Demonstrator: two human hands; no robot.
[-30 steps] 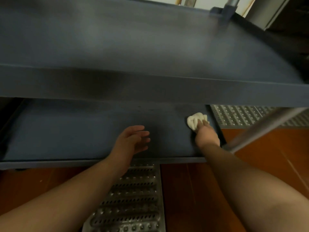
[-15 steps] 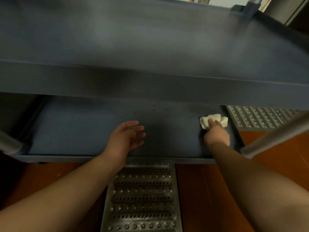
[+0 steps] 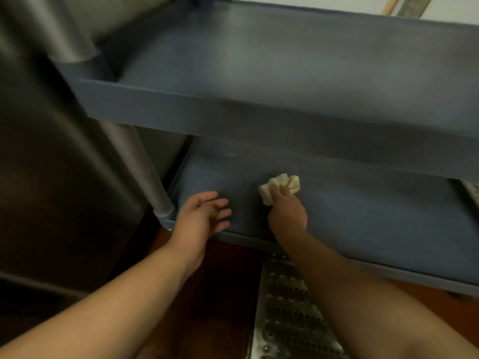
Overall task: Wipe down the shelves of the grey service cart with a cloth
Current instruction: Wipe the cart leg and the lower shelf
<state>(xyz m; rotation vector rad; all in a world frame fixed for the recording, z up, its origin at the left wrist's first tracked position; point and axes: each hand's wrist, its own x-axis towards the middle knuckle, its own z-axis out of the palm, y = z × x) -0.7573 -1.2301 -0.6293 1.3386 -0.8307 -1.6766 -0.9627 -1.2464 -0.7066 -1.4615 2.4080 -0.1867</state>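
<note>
Reddish-brown flooring (image 3: 220, 294) fills the lower centre of the frame, with a perforated metal grate (image 3: 287, 312) set into it at lower centre-right. Above stands the grey cart: its upper shelf (image 3: 285, 63) spans the top half of the frame, and its lower shelf (image 3: 375, 216) runs across the middle, rim toward the camera. A round metal post (image 3: 145, 169) joins the two shelves at centre-left, ending at the lower shelf's left corner. A dark metal cabinet (image 3: 51, 164) occupies the left side of the frame.

The right hand (image 3: 286, 216) reaches over the lower shelf's front rim, fingers curled round a bunched white cloth (image 3: 281, 186), which sits on the shelf surface at frame centre. Most of the cloth protrudes above and to the left of the fingers.

The left hand (image 3: 201, 218) is just left of the right hand, near the post base. Its fingers are relaxed and slightly spread, holding nothing; whether it touches the shelf cannot be told.
</note>
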